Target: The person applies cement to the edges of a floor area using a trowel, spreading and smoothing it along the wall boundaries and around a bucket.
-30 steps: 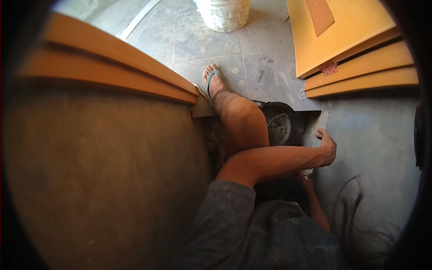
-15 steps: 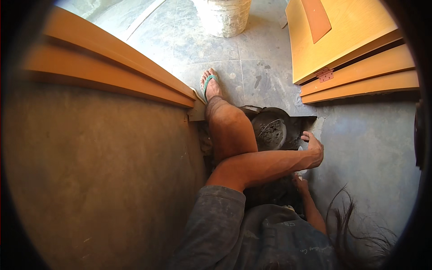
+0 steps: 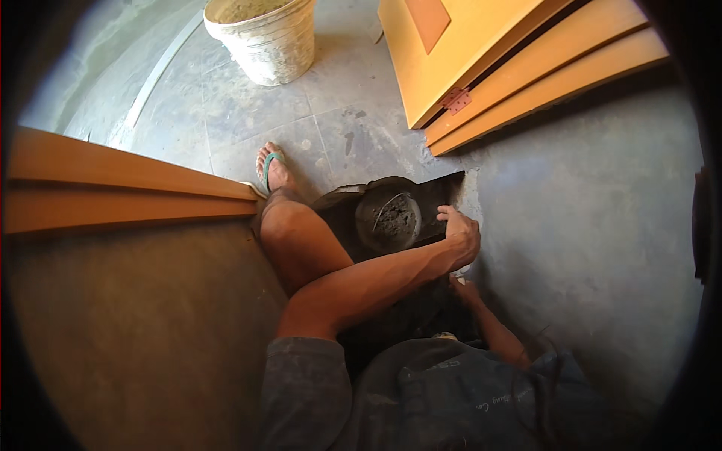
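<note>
My left hand [image 3: 463, 233] is near the right wall, its visible fingers apart and bent toward a recess in the floor. I see nothing in its grasp; its far side is hidden. A round dark bucket [image 3: 374, 219] with a wire handle and lumpy grey mortar [image 3: 397, 220] sits in the recess, left of that hand. Below my left wrist, my right hand [image 3: 464, 290] is closed on a small white object [image 3: 460, 280] beside the wall. Most of that object is hidden, so its kind does not show.
A whitish, mortar-smeared bucket [image 3: 272, 49] stands on the tiled floor [image 3: 301, 101]. Orange door frames flank the opening, the left one [image 3: 135, 199] and the right one [image 3: 541, 86], with a hinged door [image 3: 466, 37]. My foot in a green flip-flop [image 3: 274, 169] rests by the left frame.
The view has turned and shifted, so the bucket, doors and recess appear farther left. Both hands stay by the right wall in much the same pose.
</note>
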`<state>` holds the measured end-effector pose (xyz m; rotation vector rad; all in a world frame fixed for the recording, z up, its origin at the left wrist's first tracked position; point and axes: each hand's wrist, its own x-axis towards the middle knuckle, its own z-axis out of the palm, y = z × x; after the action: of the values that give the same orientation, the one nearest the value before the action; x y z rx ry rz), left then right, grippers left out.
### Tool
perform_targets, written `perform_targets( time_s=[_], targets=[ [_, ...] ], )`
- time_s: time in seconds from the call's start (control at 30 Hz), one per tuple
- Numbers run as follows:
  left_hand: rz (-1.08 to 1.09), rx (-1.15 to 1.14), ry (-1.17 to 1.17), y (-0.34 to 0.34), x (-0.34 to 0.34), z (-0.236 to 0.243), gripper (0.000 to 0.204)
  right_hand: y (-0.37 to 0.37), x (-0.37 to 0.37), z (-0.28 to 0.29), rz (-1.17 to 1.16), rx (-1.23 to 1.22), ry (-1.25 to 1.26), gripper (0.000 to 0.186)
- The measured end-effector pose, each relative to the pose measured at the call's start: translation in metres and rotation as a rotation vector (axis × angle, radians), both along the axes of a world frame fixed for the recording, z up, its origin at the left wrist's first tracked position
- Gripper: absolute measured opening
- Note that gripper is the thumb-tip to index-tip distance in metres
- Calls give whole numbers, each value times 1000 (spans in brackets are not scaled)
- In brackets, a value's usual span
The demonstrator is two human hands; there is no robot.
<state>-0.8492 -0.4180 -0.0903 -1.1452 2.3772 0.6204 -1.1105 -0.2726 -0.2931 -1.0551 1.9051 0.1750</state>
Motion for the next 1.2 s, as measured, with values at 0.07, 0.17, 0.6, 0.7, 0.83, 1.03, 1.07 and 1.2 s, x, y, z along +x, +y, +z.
perform_targets(
  time_s=[0.07,0.17,0.6,0.7,0.83,1.03,1.07,1.2],
  targets=[
    [-10,12,-16,2,-2,-8,35,0,7,5,-15,11,-10,59],
    [23,95,-23,5,-2,-24,47,-3,20,13,-76,36,-26,55],
    [49,-49,0,26,-13,-56,34,6,0,-13,-132,6,-28,52],
    [36,10,-10,28,-12,-63,52,3,2,-15,-102,56,60,53],
    [60,52,-15,38,-2,-64,49,3,16,-1,-156,77,3,53],
    [70,82,-10,50,9,-40,28,1,23,3,-183,137,-1,51],
    [71,64,-15,50,5,-39,28,4,16,-5,-194,101,-13,51],
    [-14,110,-48,48,1,-29,28,11,-5,-22,-202,73,16,51]
  ],
)
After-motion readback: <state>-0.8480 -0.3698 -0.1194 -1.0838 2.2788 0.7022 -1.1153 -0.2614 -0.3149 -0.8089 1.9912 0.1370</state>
